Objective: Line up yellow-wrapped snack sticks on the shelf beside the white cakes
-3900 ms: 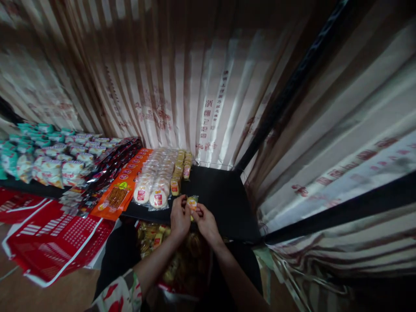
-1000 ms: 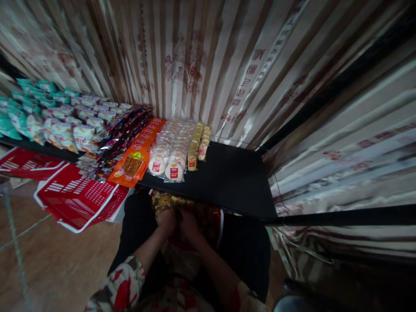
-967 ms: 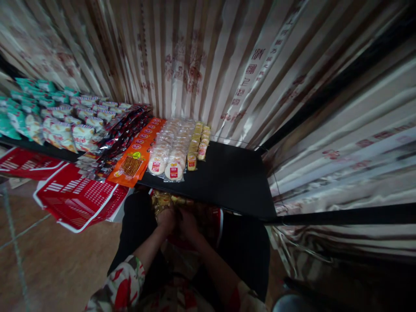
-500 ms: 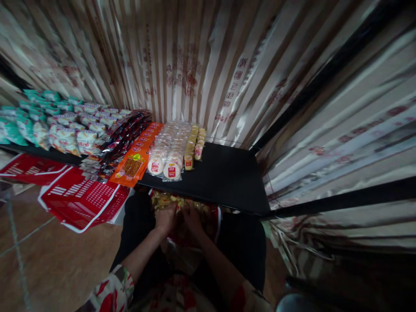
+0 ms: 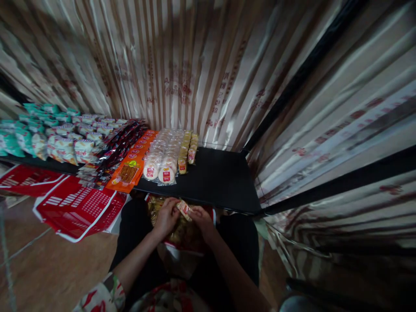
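Observation:
Between my knees, a small wrapped snack (image 5: 184,210) with a red and white label is gripped at both ends. My left hand (image 5: 167,218) pinches its left end, and my right hand (image 5: 202,220) pinches its right end. Below the hands sits a red bag (image 5: 213,216) with a white edge, filled with yellow-wrapped snacks (image 5: 177,234). Just beyond, on a black shelf (image 5: 217,177), two rows of yellow-wrapped snacks (image 5: 182,162) stand beside rows of round white crackers (image 5: 166,174) in clear wrappers.
Left along the shelf lie orange packets (image 5: 128,171), dark packets (image 5: 120,143), white snack bags (image 5: 86,149) and green bags (image 5: 13,141). Red bags (image 5: 78,208) rest on the floor at left. Dark poles (image 5: 302,78) and striped curtains (image 5: 195,65) surround the shelf.
Both hands have risen out of the bag's contents, now holding one wrapped snack between them. The view has shifted slightly.

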A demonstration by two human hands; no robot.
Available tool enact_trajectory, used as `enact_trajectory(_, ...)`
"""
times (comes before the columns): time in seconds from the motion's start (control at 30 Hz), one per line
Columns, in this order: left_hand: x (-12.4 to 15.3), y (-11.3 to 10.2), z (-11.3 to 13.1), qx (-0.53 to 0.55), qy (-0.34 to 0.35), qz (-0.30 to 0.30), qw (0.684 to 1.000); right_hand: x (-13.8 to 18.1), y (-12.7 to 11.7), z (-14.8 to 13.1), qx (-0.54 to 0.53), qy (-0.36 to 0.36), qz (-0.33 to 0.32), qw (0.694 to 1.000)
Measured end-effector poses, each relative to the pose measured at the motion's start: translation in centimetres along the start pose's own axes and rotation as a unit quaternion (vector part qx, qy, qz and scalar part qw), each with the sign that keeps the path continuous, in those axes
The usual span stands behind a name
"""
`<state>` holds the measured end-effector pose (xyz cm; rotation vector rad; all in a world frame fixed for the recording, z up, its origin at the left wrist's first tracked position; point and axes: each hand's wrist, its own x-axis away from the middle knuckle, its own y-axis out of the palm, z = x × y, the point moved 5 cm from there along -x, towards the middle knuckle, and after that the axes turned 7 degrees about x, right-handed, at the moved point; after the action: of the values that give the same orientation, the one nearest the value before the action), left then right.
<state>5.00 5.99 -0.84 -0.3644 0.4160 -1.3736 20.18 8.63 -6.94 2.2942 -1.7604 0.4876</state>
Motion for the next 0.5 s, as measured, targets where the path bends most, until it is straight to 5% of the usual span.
enact_trajectory(0.5,-5.3,2.4,5.2,0.037,0.084,0.042,0.995,-2.7,-3.7,-7.9,0.07,-0.15,0.001,0.986)
